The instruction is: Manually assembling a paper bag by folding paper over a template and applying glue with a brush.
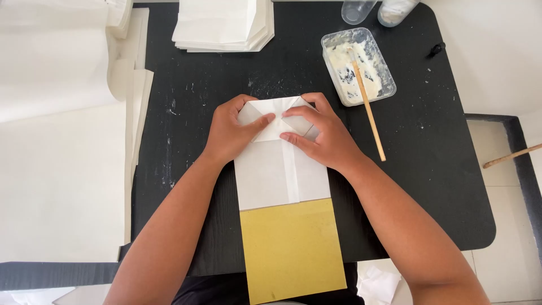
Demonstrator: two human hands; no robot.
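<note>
A folded white paper bag (276,178) lies lengthwise on the black table (429,169), over a yellow-brown card (291,251) that sticks out toward me. My left hand (228,133) presses on the left folded flap at the bag's far end. My right hand (322,135) presses the right flap, fingers flat and pointing inward. The flaps form a folded diamond shape (276,116) between the two hands.
A clear plastic tub of white paste (358,65) with a wooden stick (370,107) in it stands at the back right. A stack of white paper (223,25) lies at the back. More white sheets (132,85) hang over the left edge. Two clear cups (375,10) stand at the far edge.
</note>
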